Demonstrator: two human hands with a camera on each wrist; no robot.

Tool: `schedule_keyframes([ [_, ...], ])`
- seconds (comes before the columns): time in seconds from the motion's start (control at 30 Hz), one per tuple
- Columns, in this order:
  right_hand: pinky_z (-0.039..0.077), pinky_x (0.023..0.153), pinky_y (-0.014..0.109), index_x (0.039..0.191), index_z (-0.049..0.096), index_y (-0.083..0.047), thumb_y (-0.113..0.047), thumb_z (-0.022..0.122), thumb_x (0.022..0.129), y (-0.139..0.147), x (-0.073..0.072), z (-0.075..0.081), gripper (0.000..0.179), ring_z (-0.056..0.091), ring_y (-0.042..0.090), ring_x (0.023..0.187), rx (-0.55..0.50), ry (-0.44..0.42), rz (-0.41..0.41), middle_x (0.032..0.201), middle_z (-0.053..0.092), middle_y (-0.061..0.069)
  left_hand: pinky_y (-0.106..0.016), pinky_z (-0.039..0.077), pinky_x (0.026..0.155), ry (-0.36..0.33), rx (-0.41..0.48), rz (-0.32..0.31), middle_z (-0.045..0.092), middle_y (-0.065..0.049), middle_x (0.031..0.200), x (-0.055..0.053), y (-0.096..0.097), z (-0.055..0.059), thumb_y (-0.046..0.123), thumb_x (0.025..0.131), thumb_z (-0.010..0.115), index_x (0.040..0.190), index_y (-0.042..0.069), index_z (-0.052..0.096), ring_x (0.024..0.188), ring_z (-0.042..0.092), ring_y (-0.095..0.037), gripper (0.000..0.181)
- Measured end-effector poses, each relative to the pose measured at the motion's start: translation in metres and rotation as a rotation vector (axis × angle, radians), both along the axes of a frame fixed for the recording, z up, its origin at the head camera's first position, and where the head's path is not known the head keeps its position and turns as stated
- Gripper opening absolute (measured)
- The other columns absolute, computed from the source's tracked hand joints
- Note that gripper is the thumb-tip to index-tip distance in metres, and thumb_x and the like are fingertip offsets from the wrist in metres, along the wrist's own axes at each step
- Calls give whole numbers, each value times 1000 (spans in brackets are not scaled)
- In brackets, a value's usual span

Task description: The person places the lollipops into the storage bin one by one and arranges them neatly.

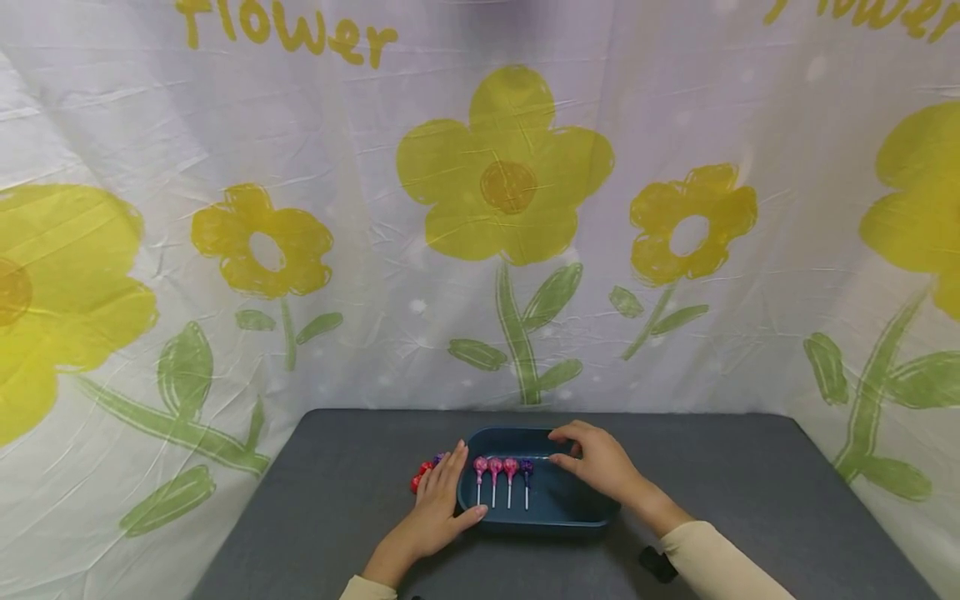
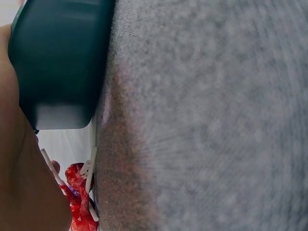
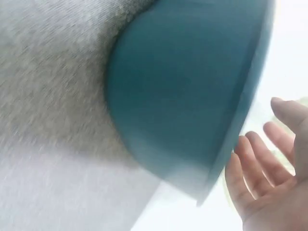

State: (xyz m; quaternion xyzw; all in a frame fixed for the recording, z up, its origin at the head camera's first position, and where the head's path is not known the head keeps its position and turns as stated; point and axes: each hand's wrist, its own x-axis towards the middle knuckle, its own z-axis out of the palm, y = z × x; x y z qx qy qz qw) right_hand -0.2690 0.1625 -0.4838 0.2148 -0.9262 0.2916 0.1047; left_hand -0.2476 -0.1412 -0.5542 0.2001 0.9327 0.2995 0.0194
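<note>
A dark blue-green rectangular tub (image 1: pixel 555 525) stands on the table. Inside it, toward the left, three pink lollipops (image 1: pixel 496 465) and one purple lollipop (image 1: pixel 527 468) lie side by side, sticks toward me. Along the tub's left side rests my left hand (image 1: pixel 438 504), fingers extended and thumb at the front left corner. My right hand (image 1: pixel 596 458) hovers at the tub's right side, thumb and fingers apart with nothing between them. Left of my left hand lie red-wrapped lollipops (image 1: pixel 417 481), partly hidden by it; their white sticks (image 2: pixel 89 168) show in the left wrist view.
The grey table (image 1: pixel 352 467) carries the tub. A small black object (image 1: pixel 657 564) lies near my right sleeve. A white curtain (image 1: pixel 375 333) with printed yellow flowers hangs behind the table and along both sides.
</note>
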Motion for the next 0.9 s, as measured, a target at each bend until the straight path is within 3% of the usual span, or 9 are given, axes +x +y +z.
schedule_keyframes([
  [0.23,48,74,30,122,68,-23,-31,76,86,23,10,4,37,61,20,97,-18,-1,-65,114,67,-1,-73,3,116,-2,0,7,3,0,170,1,1,0,60,89,58,160,20,8,154,12,-38,96],
  [0.47,48,91,55,137,58,-21,-40,76,84,44,22,-5,58,52,30,121,-73,-3,-67,132,58,7,-73,3,116,-12,-1,4,2,0,170,0,0,0,59,91,58,160,20,7,154,11,-39,95],
  [0.7,42,91,70,153,36,-27,-47,73,85,62,34,-21,80,38,47,136,-125,-144,-19,152,39,18,-74,3,115,-2,9,-5,2,0,170,0,0,0,57,91,59,160,19,6,154,11,-40,95],
  [0.9,41,93,72,157,20,-33,-39,74,87,71,42,-31,89,34,52,140,-171,-280,19,158,28,21,-73,3,116,6,11,-4,3,0,170,0,1,0,57,91,59,160,19,7,154,12,-40,94],
])
